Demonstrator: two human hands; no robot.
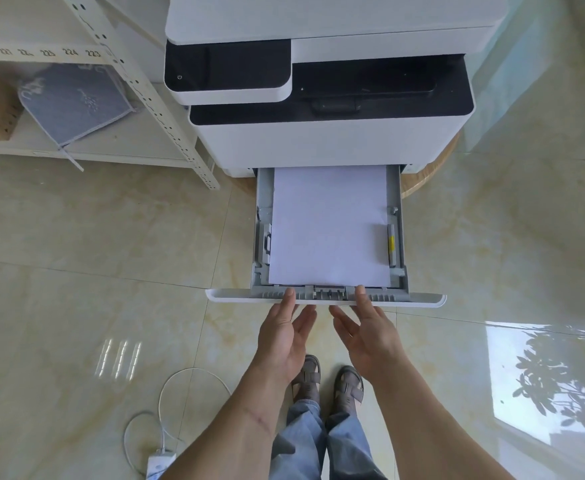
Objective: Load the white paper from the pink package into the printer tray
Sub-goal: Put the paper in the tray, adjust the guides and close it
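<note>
A white and black printer [325, 133] stands ahead with its grey paper tray [398, 202] pulled out toward me. A stack of white paper [329, 226] lies flat inside the tray between the side guides. My left hand [286, 334] and my right hand [367, 330] are at the tray's white front panel [235, 295], thumbs resting on its top edge, fingers spread below it. Neither hand holds anything. No pink package shows in this view.
A white metal shelf rack [138, 84] with a grey cloth bag [72, 102] stands left of the printer. A white cable and power strip [159, 459] lie on the glossy tiled floor at lower left. My feet are below the tray.
</note>
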